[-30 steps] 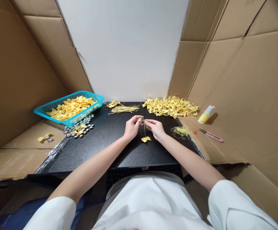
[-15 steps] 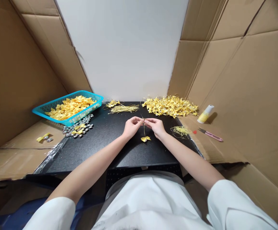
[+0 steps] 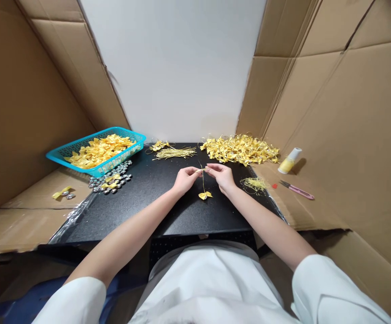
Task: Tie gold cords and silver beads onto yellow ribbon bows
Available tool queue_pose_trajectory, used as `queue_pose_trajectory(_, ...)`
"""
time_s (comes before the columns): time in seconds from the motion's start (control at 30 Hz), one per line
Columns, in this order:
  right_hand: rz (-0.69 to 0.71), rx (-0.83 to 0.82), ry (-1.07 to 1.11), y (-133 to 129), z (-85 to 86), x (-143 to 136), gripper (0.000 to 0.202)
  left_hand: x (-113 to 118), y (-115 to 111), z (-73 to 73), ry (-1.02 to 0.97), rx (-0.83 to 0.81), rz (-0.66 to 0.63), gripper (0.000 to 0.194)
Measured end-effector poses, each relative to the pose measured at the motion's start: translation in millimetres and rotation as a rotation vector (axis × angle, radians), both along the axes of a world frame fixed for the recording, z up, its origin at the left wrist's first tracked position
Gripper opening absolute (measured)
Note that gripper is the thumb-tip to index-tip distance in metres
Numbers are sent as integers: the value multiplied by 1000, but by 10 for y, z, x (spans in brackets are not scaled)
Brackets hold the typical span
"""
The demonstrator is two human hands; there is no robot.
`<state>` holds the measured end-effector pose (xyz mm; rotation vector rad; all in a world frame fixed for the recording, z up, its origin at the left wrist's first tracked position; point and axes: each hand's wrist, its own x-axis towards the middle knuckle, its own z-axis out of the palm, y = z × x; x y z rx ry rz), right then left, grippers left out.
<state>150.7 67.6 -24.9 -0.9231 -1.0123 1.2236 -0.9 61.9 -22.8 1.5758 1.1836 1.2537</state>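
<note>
Above the middle of the black tabletop, my left hand [image 3: 185, 179] and my right hand [image 3: 222, 177] meet with fingertips pinched close together. Between them runs a thin gold cord [image 3: 203, 182], gripped by both hands. A yellow ribbon bow [image 3: 205, 195] is at the cord's lower end, toward my body, with a small shiny piece at its middle. A loose cord end sticks up beyond the fingertips. Exactly how the cord crosses or loops between the fingers is too small to make out.
Yellow bows fill a blue basket [image 3: 96, 171] at left, beside silver beads [image 3: 119, 179]. Gold cords [image 3: 176, 153] and a heap of corded bows [image 3: 240, 149] lie at the back. Right: thread scraps [image 3: 255, 184], pink thread snips [image 3: 298, 191], a yellow thread spool [image 3: 287, 163].
My right fingertips have drawn slightly away from the left, opening a small gap with cord across it. The bow hangs in nearly the same spot.
</note>
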Motion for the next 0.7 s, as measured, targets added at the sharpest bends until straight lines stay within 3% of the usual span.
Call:
queue_pose_trajectory(0.27,-11,-4,-55,-37,2,-25,39,-3,16,-31,-5,32,-58,35)
queue_pose_trajectory(0.5,-44,-62,-5,-63,54,-16,32,-19,23,-34,23,55,40,35)
queue_pose_trajectory(0.7,-47,-91,14,-99,64,-46,31,-5,-21,14,54,90,-14,41)
